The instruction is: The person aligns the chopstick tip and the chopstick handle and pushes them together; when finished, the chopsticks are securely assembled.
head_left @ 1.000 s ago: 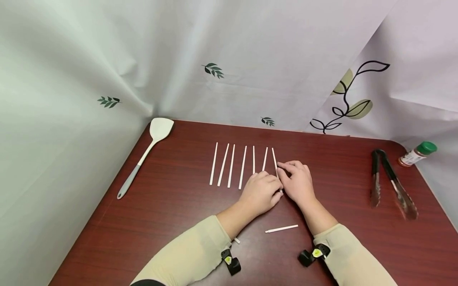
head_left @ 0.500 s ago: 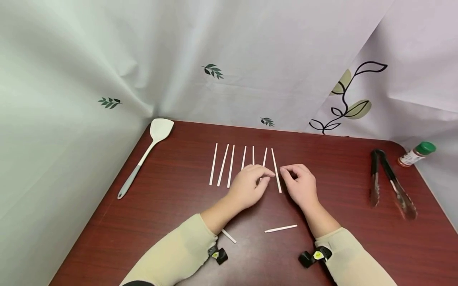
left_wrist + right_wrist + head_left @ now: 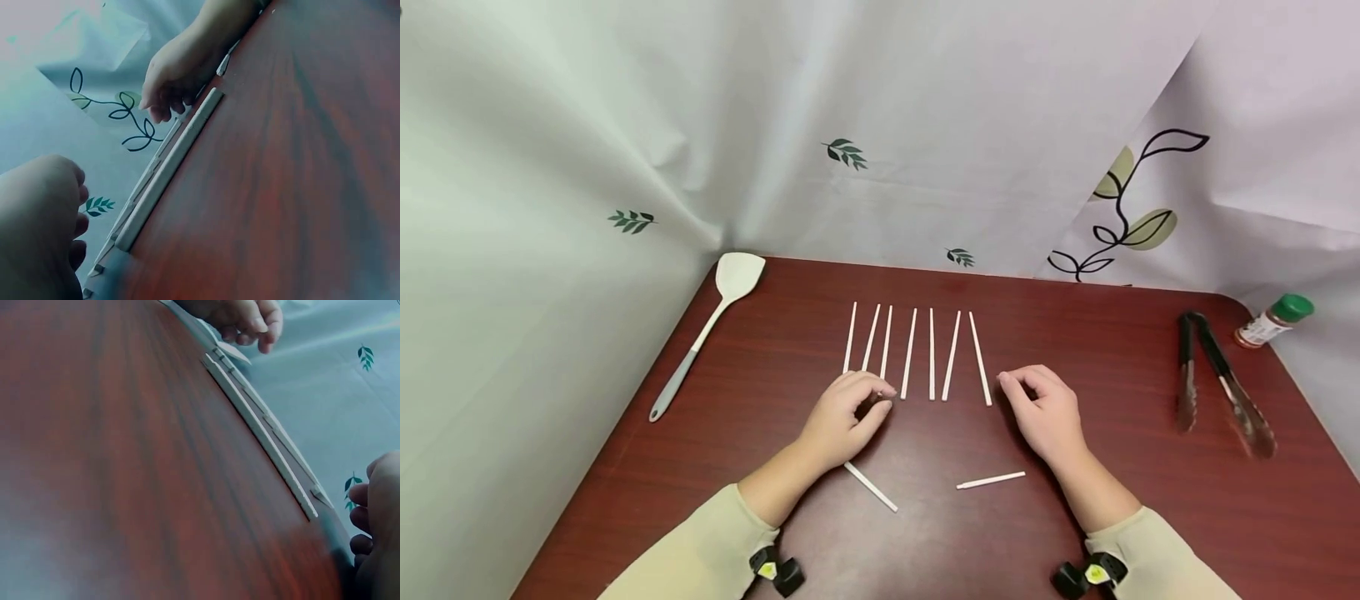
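Observation:
Several thin white sticks stand out in a spread row on the dark red table, all lying flat; the rightmost stick leans a little. My left hand hovers by the near ends of the row's left sticks, fingers loosely curved round nothing, covering some of those ends. Just right of the rightmost stick, my right hand has its thumb and fingers loosely bent and holds nothing. Nearer me lie two separate sticks: a slanted one partly under the left hand's outline, and a shorter-looking one with a narrow tip.
A white spatula with a grey handle lies along the table's left edge. Tongs with black handles rest at the right, beside a green-capped seasoning bottle. A pale curtain with leaf prints closes off the table's back and sides.
The left hand has left the rightmost stick and moved left and towards me, uncovering the row's right sticks. The right hand has drawn slightly right and nearer, away from that stick.

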`<action>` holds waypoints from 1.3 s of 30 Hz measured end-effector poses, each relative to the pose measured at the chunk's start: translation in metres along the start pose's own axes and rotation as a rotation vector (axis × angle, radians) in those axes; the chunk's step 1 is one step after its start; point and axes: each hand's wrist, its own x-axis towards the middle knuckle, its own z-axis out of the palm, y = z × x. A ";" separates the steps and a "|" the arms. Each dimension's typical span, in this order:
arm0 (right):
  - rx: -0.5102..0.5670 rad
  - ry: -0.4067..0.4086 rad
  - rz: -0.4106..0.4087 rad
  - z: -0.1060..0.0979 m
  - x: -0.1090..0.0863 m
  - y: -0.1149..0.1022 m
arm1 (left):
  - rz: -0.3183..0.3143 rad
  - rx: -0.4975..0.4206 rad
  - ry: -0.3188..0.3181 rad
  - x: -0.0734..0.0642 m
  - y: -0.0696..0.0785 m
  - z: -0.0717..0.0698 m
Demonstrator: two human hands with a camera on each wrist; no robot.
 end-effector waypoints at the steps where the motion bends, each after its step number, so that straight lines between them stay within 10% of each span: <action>1: 0.004 -0.002 -0.006 -0.002 -0.002 0.001 | -0.002 -0.009 -0.022 -0.002 0.000 -0.001; 14: 0.044 -0.126 -0.280 -0.014 -0.036 -0.005 | 0.136 -0.083 -0.250 -0.019 -0.003 -0.010; 25: 0.147 -0.436 -0.693 -0.015 -0.052 -0.010 | 0.199 -0.073 -0.436 -0.022 -0.002 -0.020; 34: 0.099 -0.459 -0.712 -0.014 -0.052 -0.009 | 0.209 -0.076 -0.464 -0.022 -0.004 -0.021; 39: 0.050 -0.445 -0.576 -0.015 -0.054 -0.013 | 0.232 -0.088 -0.397 -0.023 -0.002 -0.017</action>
